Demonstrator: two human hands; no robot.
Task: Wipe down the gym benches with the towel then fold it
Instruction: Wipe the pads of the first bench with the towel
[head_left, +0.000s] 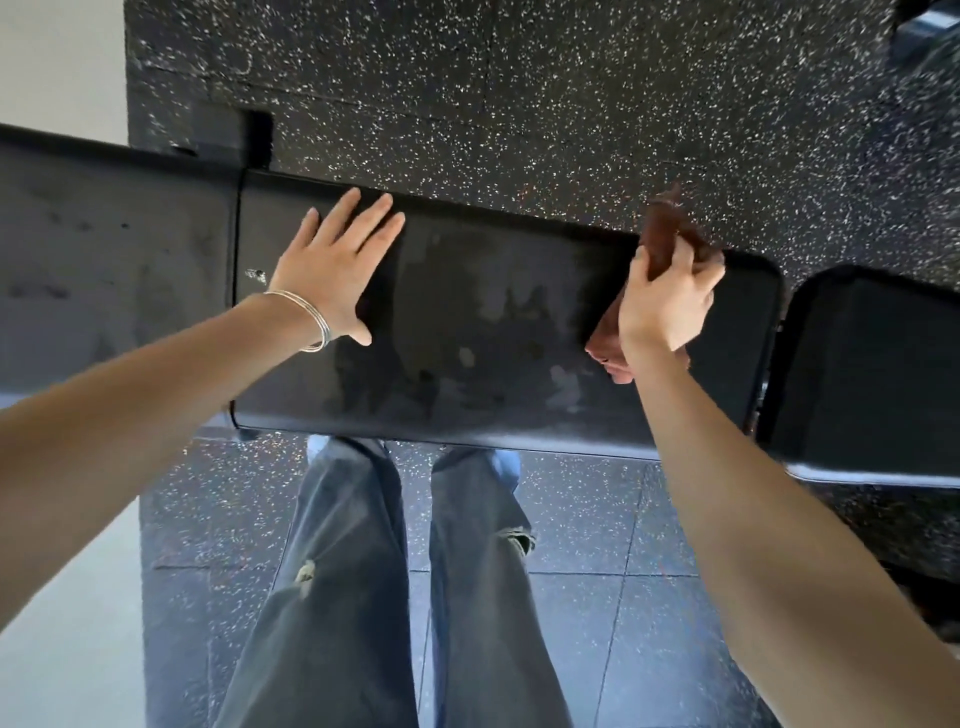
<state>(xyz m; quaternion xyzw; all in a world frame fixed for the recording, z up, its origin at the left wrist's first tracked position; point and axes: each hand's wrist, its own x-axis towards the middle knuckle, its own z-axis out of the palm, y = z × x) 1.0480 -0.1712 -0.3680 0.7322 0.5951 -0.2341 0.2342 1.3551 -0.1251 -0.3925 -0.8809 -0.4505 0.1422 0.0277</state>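
Observation:
A black padded gym bench (493, 322) runs across the view in front of me, its middle pad streaked with damp patches. My left hand (337, 265) lies flat with straight fingers on the left part of that pad, a silver bangle on the wrist. My right hand (665, 301) grips a bunched brown towel (667, 234) at the pad's right end, near its far edge. Part of the towel shows below the hand and part sticks up beyond the fingers.
Another black pad (104, 270) adjoins on the left and a separate seat pad (872, 374) on the right. Speckled black rubber flooring (519, 93) lies beyond the bench and under my legs (395, 571). A pale floor strip (62, 623) is at lower left.

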